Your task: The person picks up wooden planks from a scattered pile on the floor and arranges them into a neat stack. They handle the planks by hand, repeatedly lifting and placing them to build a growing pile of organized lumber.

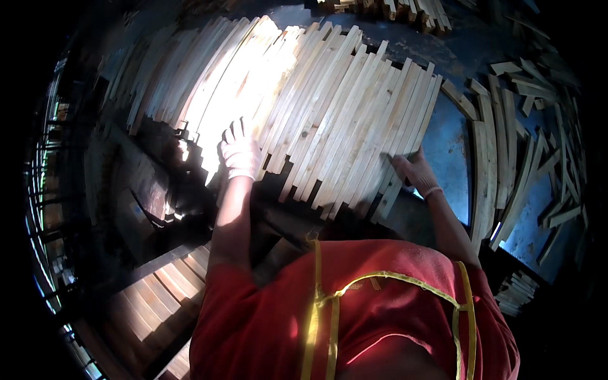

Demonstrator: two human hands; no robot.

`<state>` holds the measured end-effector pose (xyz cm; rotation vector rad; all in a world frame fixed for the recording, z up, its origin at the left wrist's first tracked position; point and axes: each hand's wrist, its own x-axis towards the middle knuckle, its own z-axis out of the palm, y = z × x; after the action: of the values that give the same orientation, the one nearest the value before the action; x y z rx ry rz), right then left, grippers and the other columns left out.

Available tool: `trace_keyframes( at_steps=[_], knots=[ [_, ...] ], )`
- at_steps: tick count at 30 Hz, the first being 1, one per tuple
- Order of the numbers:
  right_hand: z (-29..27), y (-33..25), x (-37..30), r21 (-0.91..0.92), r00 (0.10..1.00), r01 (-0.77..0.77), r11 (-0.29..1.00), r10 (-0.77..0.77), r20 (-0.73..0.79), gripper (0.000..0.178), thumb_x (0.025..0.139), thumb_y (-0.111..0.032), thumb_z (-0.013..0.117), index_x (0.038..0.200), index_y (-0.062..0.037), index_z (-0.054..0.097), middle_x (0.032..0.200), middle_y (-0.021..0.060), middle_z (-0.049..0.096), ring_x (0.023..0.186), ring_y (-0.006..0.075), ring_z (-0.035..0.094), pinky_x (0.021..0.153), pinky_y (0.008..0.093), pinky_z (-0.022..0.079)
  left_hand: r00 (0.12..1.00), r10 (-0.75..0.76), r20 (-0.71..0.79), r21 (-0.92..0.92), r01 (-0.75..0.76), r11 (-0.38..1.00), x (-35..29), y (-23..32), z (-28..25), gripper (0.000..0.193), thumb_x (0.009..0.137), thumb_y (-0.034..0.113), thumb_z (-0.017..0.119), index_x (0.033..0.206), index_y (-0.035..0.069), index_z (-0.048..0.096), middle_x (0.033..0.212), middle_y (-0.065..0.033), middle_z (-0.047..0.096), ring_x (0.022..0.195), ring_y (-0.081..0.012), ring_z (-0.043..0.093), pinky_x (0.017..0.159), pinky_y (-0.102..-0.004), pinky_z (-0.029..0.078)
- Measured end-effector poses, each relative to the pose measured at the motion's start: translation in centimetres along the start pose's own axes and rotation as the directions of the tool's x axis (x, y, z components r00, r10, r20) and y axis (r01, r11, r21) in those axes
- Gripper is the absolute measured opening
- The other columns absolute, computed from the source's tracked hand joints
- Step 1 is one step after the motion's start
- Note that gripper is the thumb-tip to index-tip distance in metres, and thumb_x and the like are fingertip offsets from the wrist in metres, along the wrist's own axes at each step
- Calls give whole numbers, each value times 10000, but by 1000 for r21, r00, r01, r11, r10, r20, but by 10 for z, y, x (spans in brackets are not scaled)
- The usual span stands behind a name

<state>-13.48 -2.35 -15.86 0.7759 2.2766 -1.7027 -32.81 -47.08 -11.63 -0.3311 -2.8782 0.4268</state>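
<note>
A wide row of pale wooden strips (329,120) lies side by side in front of me, their ends uneven. My left hand (240,152), in a white knit glove, rests on the strips near their close ends with its fingers stretched out. Strong sunlight washes out the wood around it. At the row's right edge, my right hand (418,172), also gloved, grips the outermost strip (405,168) near its close end. The thumb lies over the wood, while the other fingers are partly hidden and in shadow.
Loose wooden strips (491,152) lie scattered on a blue surface (446,145) to the right. More stacked wood (418,12) stands at the far side. At the lower left is a stack of wider boards (158,291). Dark machinery or framing (183,196) sits left of the row.
</note>
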Motion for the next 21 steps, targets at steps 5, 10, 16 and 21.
trace_keyframes(
  at_steps=[5, 10, 16, 21],
  knots=[
    [-21, -22, -22, -87, 995, -47, 995, 54, 85, 950, 916, -499, 767, 1591, -10, 312, 1220, 292, 735, 1150, 406, 724, 1008, 438, 538, 961, -228, -154, -35, 226, 974, -50, 29, -35, 579, 876, 119, 674, 1446, 128, 575, 1315, -125, 638, 1191, -341, 624, 1021, -491, 513],
    [-19, 2, -8, -181, 997, 22, 983, -8, 78, 961, 919, -485, 761, 1577, 39, 296, 1199, 324, 728, 1153, 488, 695, 1014, 478, 531, 715, -589, 376, -734, 618, 282, -159, 69, 16, 325, 1006, 357, 684, 1163, 76, 733, 1049, -77, 705, 988, -287, 682, 894, -444, 548],
    [-53, -38, -21, -61, 993, -35, 998, 28, -116, 849, 900, -400, 762, 1497, 85, 403, 1198, 292, 743, 1160, 419, 719, 1010, 451, 548, 570, 174, 803, -531, 817, -225, -198, 117, -6, 560, 998, 465, 654, 1398, 74, 644, 1210, -140, 728, 1118, -326, 691, 961, -429, 543],
    [-125, -14, 9, -225, 996, -74, 971, 62, -60, 693, 915, -430, 736, 1413, 19, 563, 1229, 258, 744, 1140, 380, 733, 999, 430, 557, 763, 116, 636, -649, 447, 615, -96, 175, -77, 749, 979, 574, 617, 1519, 59, 552, 1379, -247, 664, 1255, -438, 653, 1057, -485, 522]
  ],
)
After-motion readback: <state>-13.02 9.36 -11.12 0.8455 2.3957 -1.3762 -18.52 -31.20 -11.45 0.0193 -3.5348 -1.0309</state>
